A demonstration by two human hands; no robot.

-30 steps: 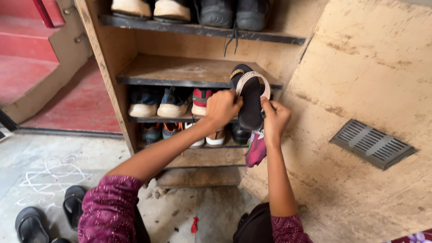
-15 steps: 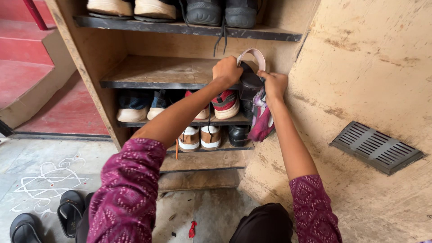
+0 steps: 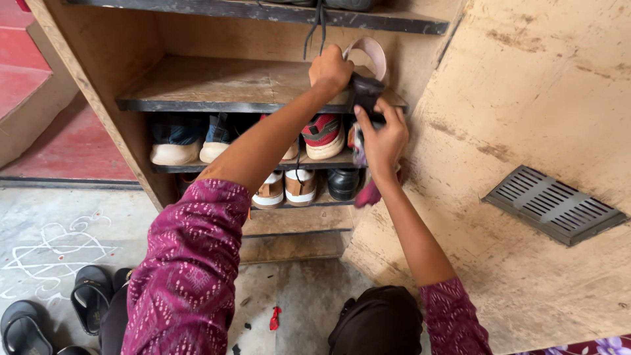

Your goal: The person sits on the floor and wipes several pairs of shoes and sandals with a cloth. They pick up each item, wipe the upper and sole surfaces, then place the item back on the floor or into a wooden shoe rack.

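My left hand [image 3: 330, 69] grips a black sandal [image 3: 363, 89] with a pale pink strap [image 3: 376, 51] at the right end of a bare wooden shelf [image 3: 217, 82] in a shoe rack. My right hand [image 3: 381, 138] presses against the sandal's underside from below and also holds a magenta cloth [image 3: 369, 192] that hangs down from it. The sandal's sole is partly hidden by both hands.
Below the bare shelf stand rows of shoes: a red sneaker [image 3: 323, 131], white-soled sneakers [image 3: 176, 152], tan and white shoes [image 3: 301, 189], a black shoe [image 3: 344, 183]. The rack's open door with a grey vent [image 3: 552, 205] is at right. Black slippers [image 3: 85, 299] lie on the floor at left.
Both hands have carried the sandal from in front of the lower shelves up to the right end of the bare shelf. The view has moved closer to the rack.
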